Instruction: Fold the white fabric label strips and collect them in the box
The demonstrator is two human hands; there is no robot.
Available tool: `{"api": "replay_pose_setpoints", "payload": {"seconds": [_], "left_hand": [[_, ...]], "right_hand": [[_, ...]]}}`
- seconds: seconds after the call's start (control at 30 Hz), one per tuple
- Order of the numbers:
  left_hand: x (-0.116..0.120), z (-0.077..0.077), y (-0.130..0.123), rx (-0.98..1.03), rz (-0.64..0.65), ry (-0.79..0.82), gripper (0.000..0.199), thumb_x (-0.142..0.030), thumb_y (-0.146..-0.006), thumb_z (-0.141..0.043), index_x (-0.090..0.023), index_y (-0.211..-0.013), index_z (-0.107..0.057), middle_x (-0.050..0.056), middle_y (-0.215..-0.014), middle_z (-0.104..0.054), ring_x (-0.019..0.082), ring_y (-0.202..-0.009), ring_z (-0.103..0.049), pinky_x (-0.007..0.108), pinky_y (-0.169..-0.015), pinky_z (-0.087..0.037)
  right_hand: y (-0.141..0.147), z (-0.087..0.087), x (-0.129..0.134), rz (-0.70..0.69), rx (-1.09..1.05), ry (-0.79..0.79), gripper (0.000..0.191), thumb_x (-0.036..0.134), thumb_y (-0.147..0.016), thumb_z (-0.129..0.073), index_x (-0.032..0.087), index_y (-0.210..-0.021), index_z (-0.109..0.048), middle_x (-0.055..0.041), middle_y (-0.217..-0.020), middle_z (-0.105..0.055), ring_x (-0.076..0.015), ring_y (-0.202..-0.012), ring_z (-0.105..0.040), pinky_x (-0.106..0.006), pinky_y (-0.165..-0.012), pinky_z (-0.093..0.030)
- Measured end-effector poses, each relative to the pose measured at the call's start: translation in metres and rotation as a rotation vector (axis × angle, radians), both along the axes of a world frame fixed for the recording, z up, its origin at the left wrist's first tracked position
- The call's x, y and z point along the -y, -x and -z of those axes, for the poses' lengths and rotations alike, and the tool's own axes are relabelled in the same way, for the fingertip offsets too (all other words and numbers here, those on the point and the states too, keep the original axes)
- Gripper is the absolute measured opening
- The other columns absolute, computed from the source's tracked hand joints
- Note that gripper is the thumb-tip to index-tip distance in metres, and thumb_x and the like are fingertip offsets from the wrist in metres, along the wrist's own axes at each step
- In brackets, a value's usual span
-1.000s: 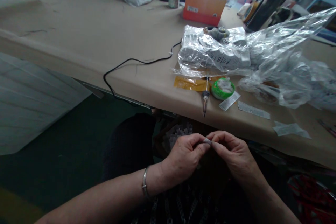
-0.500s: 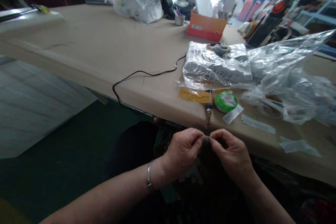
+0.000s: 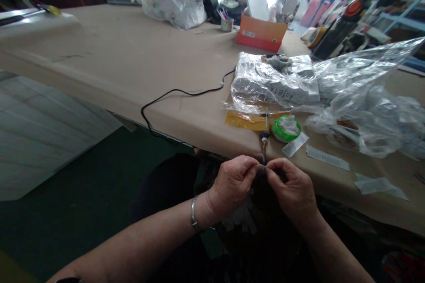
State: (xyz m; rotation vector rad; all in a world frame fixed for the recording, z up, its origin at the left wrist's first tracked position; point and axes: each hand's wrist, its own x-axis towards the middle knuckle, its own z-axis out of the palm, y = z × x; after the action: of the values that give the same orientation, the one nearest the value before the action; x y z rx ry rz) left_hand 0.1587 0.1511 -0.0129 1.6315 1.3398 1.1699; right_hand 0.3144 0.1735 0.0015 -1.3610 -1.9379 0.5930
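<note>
both hands pinched narrow here: left hand [image 3: 234, 183] and right hand [image 3: 295, 188] share one small strip [image 3: 261, 170] at the near edge of the bench [image 3: 109, 53], just by the tip of one soldering iron [image 3: 264, 141]. this piece looks mid-work; what's done or left, can't tell. near edge, right of the iron: one green tub [image 3: 282, 133], three pale labels [image 3: 327, 157]. below the hands, loose strips [image 3: 245, 221], too dim to count.

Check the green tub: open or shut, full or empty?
The tub is open and not empty: white wadding shows at its rim. Cannot tell how deep.
</note>
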Motion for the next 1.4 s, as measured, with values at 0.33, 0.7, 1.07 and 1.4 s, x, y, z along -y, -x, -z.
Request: {"api": "replay_pose_setpoints", "payload": {"seconds": [0.33,0.7,1.07,1.4], "left_hand": [[-0.004,0.003,0.001,-0.033,-0.002,-0.03,0.021,-0.028,-0.091,-0.047,-0.016,-0.086,-0.064,0.003,-0.078,-0.064,0.012,-0.071,-0.058,0.021,-0.07,-0.044],[-0.01,0.002,-0.003,0.0,-0.026,-0.072,0.019,-0.023,-0.089,-0.05,-0.015,-0.08,-0.064,0.002,-0.072,-0.063,0.01,-0.066,-0.056,0.02,-0.065,-0.043],[0.009,0.014,0.01,-0.036,0.021,0.083,0.02,-0.027,-0.088,-0.053,-0.016,-0.094,-0.068,0.005,-0.086,-0.07,0.015,-0.079,-0.063,0.023,-0.075,-0.045],[0.015,0.023,-0.006,0.154,0.07,0.362,0.018,-0.025,-0.083,-0.056,-0.015,-0.075,-0.069,0.004,-0.07,-0.066,0.015,-0.069,-0.057,0.024,-0.067,-0.043]], "right_hand": [[-0.001,0.003,-0.002,0.008,0.004,-0.006,0.008,0.023,-0.081,-0.056,0.02,-0.074,-0.059,0.0037,-0.063,-0.06,-0.0108,-0.055,-0.054,-0.021,-0.058,-0.043],[0.001,0.004,-0.006,0.007,-0.08,0.014,0.008,0.022,-0.081,-0.059,0.019,-0.073,-0.06,0.005,-0.061,-0.06,-0.0089,-0.053,-0.055,-0.018,-0.054,-0.044],[-0.043,-0.003,-0.012,-0.021,0.423,-0.521,0.033,0.029,-0.085,-0.06,0.013,-0.114,-0.059,-0.0118,-0.102,-0.066,-0.0265,-0.097,-0.059,-0.039,-0.085,-0.048],[-0.065,0.014,-0.012,0.017,0.46,-0.633,0.014,0.016,-0.085,-0.061,0.021,-0.097,-0.067,-0.0024,-0.098,-0.073,-0.0235,-0.099,-0.062,-0.048,-0.1,-0.035]]}}
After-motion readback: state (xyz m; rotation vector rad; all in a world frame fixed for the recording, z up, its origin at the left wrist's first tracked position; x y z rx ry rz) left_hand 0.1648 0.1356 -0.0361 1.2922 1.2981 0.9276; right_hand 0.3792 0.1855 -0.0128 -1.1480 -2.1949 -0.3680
